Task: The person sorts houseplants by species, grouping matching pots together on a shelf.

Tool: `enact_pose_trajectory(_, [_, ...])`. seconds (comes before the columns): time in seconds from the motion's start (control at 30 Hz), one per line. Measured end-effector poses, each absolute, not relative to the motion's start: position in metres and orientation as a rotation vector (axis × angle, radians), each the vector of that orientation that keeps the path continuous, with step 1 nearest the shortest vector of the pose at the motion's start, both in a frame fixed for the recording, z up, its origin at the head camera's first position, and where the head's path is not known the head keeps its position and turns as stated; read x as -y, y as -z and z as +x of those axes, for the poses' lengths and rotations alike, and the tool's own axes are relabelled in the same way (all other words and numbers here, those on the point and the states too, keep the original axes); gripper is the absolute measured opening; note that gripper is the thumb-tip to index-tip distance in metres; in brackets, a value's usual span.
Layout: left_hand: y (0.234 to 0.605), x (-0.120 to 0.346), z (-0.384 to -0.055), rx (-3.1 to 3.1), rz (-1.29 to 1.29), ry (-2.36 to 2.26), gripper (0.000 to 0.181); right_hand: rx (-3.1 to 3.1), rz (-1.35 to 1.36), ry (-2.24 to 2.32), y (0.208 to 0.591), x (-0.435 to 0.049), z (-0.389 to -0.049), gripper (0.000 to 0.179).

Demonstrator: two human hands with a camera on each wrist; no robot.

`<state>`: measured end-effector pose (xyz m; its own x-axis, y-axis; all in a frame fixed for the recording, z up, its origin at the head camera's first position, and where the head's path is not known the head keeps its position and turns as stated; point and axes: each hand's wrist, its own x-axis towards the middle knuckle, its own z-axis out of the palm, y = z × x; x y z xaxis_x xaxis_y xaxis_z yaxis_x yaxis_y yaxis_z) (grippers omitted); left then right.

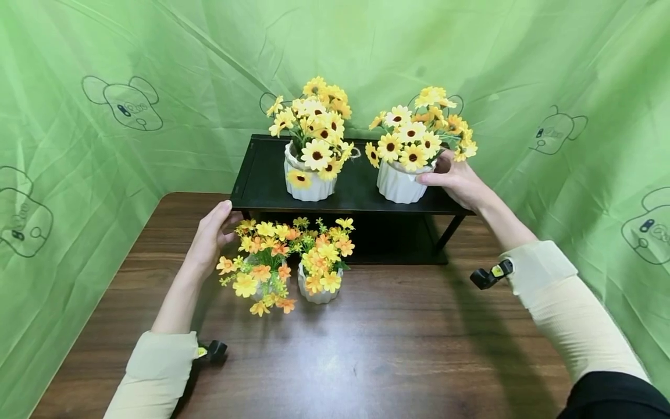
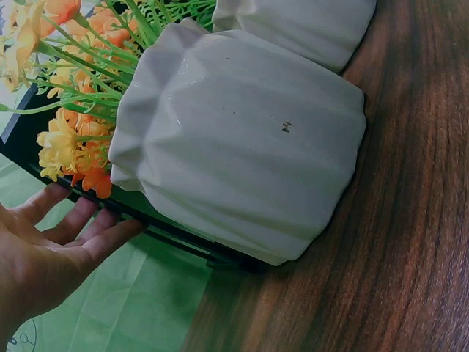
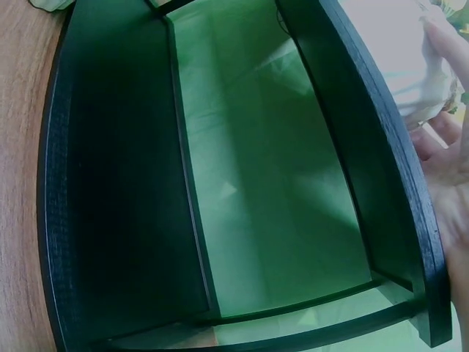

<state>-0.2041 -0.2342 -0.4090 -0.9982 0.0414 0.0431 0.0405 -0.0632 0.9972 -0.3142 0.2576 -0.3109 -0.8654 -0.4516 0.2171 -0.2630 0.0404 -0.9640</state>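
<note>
On the top board of a black two-tier shelf (image 1: 361, 174), my right hand (image 1: 458, 177) grips a white fluted flowerpot (image 1: 400, 183) of yellow daisy-like flowers. Its thumb lies across the front of the pot, and the other fingers reach behind it. My left hand (image 1: 211, 233) is at the shelf's left end, its fingers (image 2: 110, 238) loosely extended against the side rail. Close beside that hand, a white pot (image 2: 242, 139) of orange and yellow flowers (image 1: 262, 270) stands on the table.
Another white pot (image 1: 311, 180) of yellow daisies sits on the shelf's left half. A second orange-and-yellow potted plant (image 1: 320, 285) stands on the wooden table (image 1: 366, 349) before the shelf. Green cloth (image 1: 209, 58) with bear-face drawings hangs around the table.
</note>
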Motion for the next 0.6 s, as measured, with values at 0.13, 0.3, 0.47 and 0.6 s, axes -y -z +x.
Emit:
enact_pose_trajectory(0.13, [0.4094,0.2339,-0.2045,-2.145,0.094,-2.29,0.025,-2.157,-0.701,1.907,0.3105,-0.2588,-0.3131,0.04])
enact_pose_trajectory(0.3, [0.4109,0.234,-0.2042,-2.149,0.105,-2.288,0.025,-2.17,-0.689,1.879,0.3117,-0.259,-0.3118,0.044])
enact_pose_trajectory(0.47, [0.4108,0.2345,-0.2038,-2.144,0.102,-2.296,0.025,-2.179,-0.684,1.877,0.3119,-0.2583,-0.3117,0.048])
enact_pose_trajectory(0.6, [0.4099,0.2342,-0.2042,-2.143,0.101,-2.297,0.025,-2.161,-0.699,1.888,0.3114,-0.2584,-0.3124,0.048])
